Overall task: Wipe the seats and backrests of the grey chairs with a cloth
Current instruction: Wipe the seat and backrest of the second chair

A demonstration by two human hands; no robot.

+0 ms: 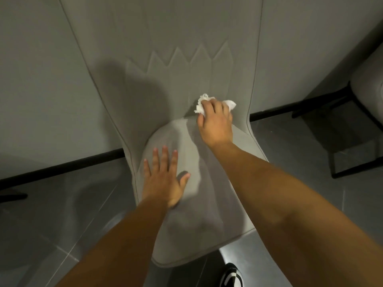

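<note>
A grey upholstered chair fills the middle of the view, its seat [199, 214] below me and its tall backrest [165, 38] rising beyond, with a zigzag stitched panel. My right hand [215, 121] grips a crumpled white cloth [202, 104] and presses it against the lower right of the backrest, just above the crease where it meets the seat. My left hand [163, 179] lies flat on the left part of the seat, fingers straight and spread.
A second grey chair [369, 79] with a black metal frame [339, 162] stands at the right. A pale wall with a black skirting strip [62, 166] runs behind. The floor is glossy grey tile [62, 224]. A black-and-white shoe [232, 276] shows at the bottom.
</note>
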